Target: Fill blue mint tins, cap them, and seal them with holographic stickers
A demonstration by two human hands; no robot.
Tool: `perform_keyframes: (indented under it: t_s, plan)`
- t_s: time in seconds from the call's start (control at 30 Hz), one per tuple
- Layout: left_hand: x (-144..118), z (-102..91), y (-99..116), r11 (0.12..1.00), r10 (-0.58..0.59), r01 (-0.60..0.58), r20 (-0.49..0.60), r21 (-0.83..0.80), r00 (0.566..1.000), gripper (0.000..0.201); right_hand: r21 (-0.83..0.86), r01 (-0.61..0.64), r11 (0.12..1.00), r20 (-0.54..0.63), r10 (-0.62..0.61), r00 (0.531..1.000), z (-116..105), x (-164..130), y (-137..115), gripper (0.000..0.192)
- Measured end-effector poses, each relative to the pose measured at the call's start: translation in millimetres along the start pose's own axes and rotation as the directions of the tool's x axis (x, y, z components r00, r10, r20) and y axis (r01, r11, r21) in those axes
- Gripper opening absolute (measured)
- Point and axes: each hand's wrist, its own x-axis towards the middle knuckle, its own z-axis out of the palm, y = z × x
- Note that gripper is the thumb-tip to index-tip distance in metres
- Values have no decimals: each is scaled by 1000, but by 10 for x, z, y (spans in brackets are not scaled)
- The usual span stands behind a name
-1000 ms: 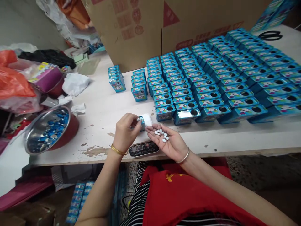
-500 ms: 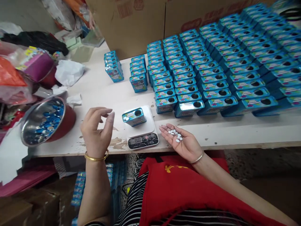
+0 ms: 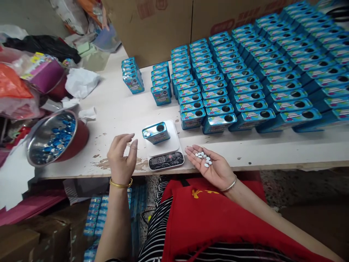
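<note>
A small blue tin [image 3: 156, 133] lies flat on the white platform of a kitchen scale [image 3: 164, 150] at the near edge of the desk [image 3: 117, 109], just ahead of the person. A round hole in the tin's top face points up, and a few pale pieces lie on that face at its 9 o'clock end. The scale's dark display strip shows lit digits, too small to read with certainty.

The left hand [image 3: 121, 157] hovers at the tin's 8 o'clock, near it but not touching, fingers loosely spread and slightly curled, holding nothing. A gold bangle [image 3: 120, 184] circles that wrist.

The right hand [image 3: 209, 165] rests palm up at the tin's 4 o'clock, over the desk's front edge, opened flat and cupping a small heap of white candies [image 3: 204, 158]. A thin bracelet [image 3: 228, 185] sits on its wrist.

From 12 to 3 o'clock of the scale, many identical blue tins [image 3: 259, 72] stand packed in long rows, each with a dark round hole on top. A short separate stack of tins [image 3: 133, 76] stands at 11 o'clock, apart from the main block. A tall cardboard box [image 3: 152, 25] rises behind the rows.

At 9 o'clock, well apart from the scale, a metal bowl [image 3: 35, 145] holds blue caps [image 3: 60, 136]. Beyond it lie crumpled white paper [image 3: 81, 82], an orange plastic bag [image 3: 13, 85] and a black bag [image 3: 43, 45].
</note>
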Motion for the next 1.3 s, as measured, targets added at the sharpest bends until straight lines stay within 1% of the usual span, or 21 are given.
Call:
perform_keyframes:
  t_s: [0.07, 0.13, 0.2, 0.27, 0.37, 0.47, 0.6, 0.63, 0.67, 0.7, 0.73, 0.8, 0.83, 0.87, 0.9, 1.0, 1.07, 1.23, 1.3]
  plan:
    - [-18, 50, 11, 998, 48, -49, 18, 40, 999, 22, 2, -2, 1000, 6, 2, 1000, 2, -9, 8, 29]
    - [-43, 112, 36, 990, 99, -106, 68, 98, 993, 29, 0, -10, 1000, 20, 10, 1000, 7, -12, 21, 28]
    - [-68, 182, 76, 980, 124, -141, 119, 141, 985, 36, -6, -23, 1000, 52, 24, 998, 12, -6, 38, 27]
    - [-80, 259, 127, 976, 131, -152, 139, 153, 981, 40, -18, -43, 999, 94, 45, 995, 19, 5, 56, 26]
    - [-51, 378, 201, 978, 137, -160, 166, 134, 977, 42, -35, -75, 997, 142, 80, 987, 48, 17, 76, 26]
    - [30, 466, 258, 978, 157, -179, 195, 107, 968, 41, -42, -87, 995, 161, 92, 983, 106, 15, 85, 28]
    - [123, 463, 382, 980, 171, -183, 151, 72, 974, 36, -42, -84, 996, 199, 91, 976, 180, 10, 86, 31]
    - [126, 445, 433, 982, 179, -186, 146, 40, 973, 34, -41, -85, 996, 209, 92, 974, 192, 11, 86, 31]
    - [119, 428, 489, 980, 196, -197, 164, -11, 967, 33, -39, -88, 995, 218, 94, 971, 202, 12, 88, 32]
    - [100, 416, 550, 974, 225, -213, 207, -75, 952, 32, -39, -92, 995, 228, 98, 969, 209, 13, 91, 32]
    - [70, 414, 611, 962, 264, -231, 272, -147, 926, 31, -36, -95, 995, 239, 101, 966, 215, 14, 95, 33]
    - [-8, 440, 715, 932, 341, -246, 412, -267, 845, 26, -20, -109, 994, 262, 110, 959, 224, 16, 108, 33]
    - [-51, 466, 752, 925, 358, -239, 464, -296, 810, 22, -10, -118, 993, 269, 116, 956, 228, 17, 114, 33]
    - [-92, 496, 776, 924, 361, -230, 496, -305, 789, 18, 2, -128, 992, 269, 122, 955, 231, 16, 121, 33]
    - [-129, 525, 787, 926, 357, -223, 511, -306, 782, 15, 14, -137, 990, 262, 129, 956, 233, 16, 127, 33]
    - [-195, 579, 765, 931, 339, -210, 490, -299, 803, 13, 33, -158, 987, 240, 145, 960, 236, 15, 144, 33]
    - [-199, 578, 732, 929, 339, -210, 467, -305, 817, 13, 36, -155, 987, 250, 141, 958, 241, 22, 158, 32]
    - [-118, 514, 676, 922, 363, -252, 425, -295, 829, 10, 23, -127, 992, 294, 115, 949, 309, 63, 193, 27]
    - [-45, 476, 651, 908, 382, -264, 385, -325, 840, 7, 27, -123, 992, 302, 109, 947, 361, 76, 195, 27]
